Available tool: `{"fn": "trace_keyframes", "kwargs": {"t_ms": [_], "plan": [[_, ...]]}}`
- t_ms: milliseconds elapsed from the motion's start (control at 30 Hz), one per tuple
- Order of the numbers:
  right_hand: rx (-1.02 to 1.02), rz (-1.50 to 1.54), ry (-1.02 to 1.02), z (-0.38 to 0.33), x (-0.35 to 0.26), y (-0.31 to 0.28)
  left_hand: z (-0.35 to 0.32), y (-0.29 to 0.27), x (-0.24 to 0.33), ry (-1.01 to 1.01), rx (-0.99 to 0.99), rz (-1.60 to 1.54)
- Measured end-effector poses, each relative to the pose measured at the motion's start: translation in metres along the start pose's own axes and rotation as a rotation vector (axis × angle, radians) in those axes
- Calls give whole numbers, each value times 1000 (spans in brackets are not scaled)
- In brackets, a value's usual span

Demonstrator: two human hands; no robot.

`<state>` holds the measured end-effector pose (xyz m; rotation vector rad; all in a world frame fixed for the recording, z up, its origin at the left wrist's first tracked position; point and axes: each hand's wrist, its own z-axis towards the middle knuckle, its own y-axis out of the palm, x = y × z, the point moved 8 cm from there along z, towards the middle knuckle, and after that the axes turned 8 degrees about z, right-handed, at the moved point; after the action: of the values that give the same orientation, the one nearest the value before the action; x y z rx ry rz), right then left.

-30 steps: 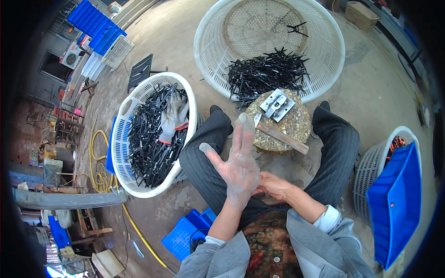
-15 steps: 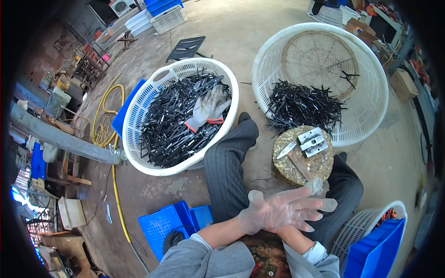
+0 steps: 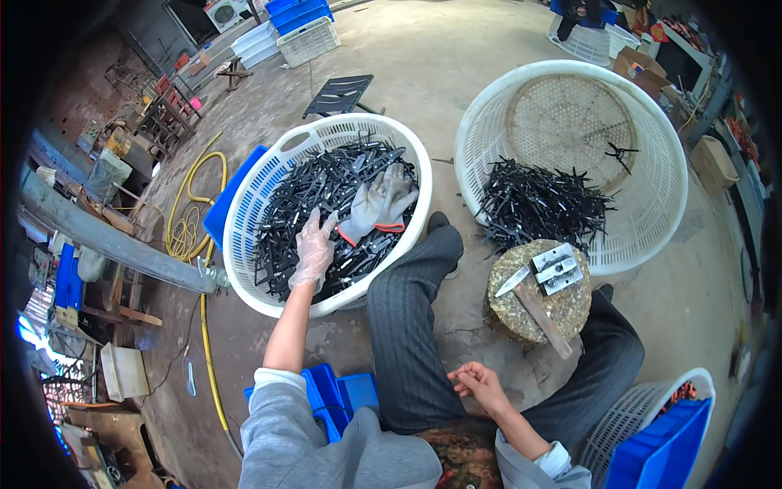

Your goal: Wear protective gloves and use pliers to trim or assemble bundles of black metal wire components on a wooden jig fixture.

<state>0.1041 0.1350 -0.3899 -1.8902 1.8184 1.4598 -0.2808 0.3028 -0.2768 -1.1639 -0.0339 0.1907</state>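
Fingers (image 3: pixel 319 228) of our clear-gloved left hand (image 3: pixel 312 254) spread over black metal parts (image 3: pixel 314 204) in the left white plastic basket (image 3: pixel 244 212), near grey work gloves (image 3: pixel 379 204); our bare right hand (image 3: pixel 481 385) curls loosely, holding nothing.

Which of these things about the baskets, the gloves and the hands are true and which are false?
1. The left hand wears a thin clear glove and reaches into the left white basket of black metal parts. True.
2. The right hand holds the hammer. False: the hammer lies on the round stone block, and the bare right hand rests near the person's lap.
3. A pair of grey work gloves lies on the parts in the left basket. True.
4. The right white basket is full to the brim. False: its parts are heaped on the near side only, and much of the bottom is bare.
5. A yellow hose lies on the floor left of the baskets. True.
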Motion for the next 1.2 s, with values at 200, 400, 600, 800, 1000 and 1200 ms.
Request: {"fn": "trace_keyframes", "kwargs": {"t_ms": [200, 400, 600, 800, 1000, 1200], "plan": [[-28, -34, -2, -6, -9, 11, 40, 32, -24, -99, -101, -340], [170, -191, -333, -26, -91, -11, 85, -108, 56, -77, -50, -801], [289, -517, -769, -83, -197, 32, 7, -206, 236, 679, -222, -637], [542, -937, -593, -102, -168, 3, -104, -174, 331, 799, -517, -737], [487, -811, -424, -98, -124, -31, -139, -139, 348, 588, -527, -839], [359, -842, -355, -80, -92, -37, -149, -126, 347, 547, -566, -1003]]}}
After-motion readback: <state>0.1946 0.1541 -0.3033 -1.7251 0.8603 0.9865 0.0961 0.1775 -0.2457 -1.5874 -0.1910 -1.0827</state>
